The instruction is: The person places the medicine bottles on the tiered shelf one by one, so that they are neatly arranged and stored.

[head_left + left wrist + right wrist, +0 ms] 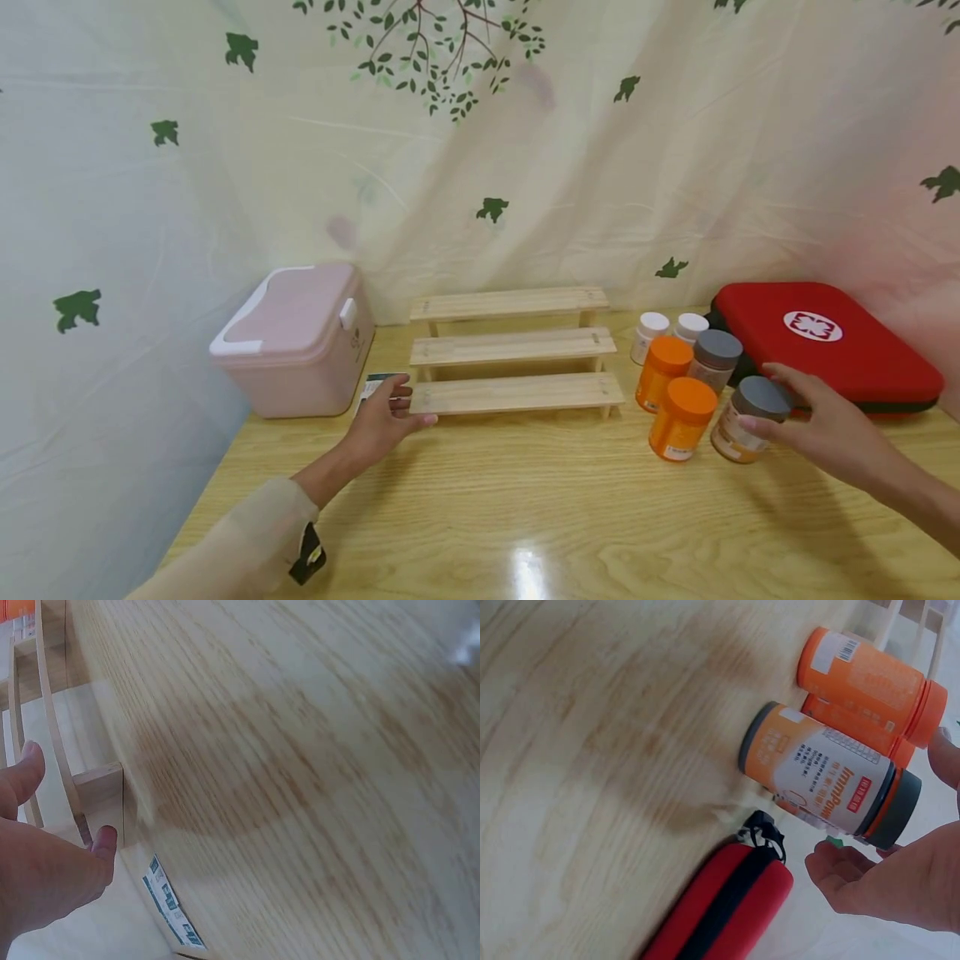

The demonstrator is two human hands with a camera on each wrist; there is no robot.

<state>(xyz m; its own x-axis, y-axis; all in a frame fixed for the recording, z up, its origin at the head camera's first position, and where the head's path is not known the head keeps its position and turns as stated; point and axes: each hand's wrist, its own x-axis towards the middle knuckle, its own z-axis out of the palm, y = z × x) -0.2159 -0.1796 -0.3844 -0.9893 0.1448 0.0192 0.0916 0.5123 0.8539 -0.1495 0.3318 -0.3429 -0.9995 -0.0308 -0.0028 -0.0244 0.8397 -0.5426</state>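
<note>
My right hand (840, 425) is spread around the front grey-lidded jar (738, 425), its thumb overlapping the jar's side in the head view. In the right wrist view that jar (817, 769) stands upright on the table, with the fingers (840, 874) curving loosely by its grey lid. Two orange jars (681, 421) stand to its left, and another grey-lidded jar (712, 362) behind. My left hand (378, 425) hovers at the left end of a three-step wooden rack (517, 393), thumb and fingers apart, holding nothing.
Two small white-capped bottles (651, 333) stand behind the orange jars. A red first-aid case (862, 350) lies at the right. On the left is a pink lidded box (300, 350), with a small printed card (172, 904) between it and the rack. A patterned curtain (420, 167) hangs behind.
</note>
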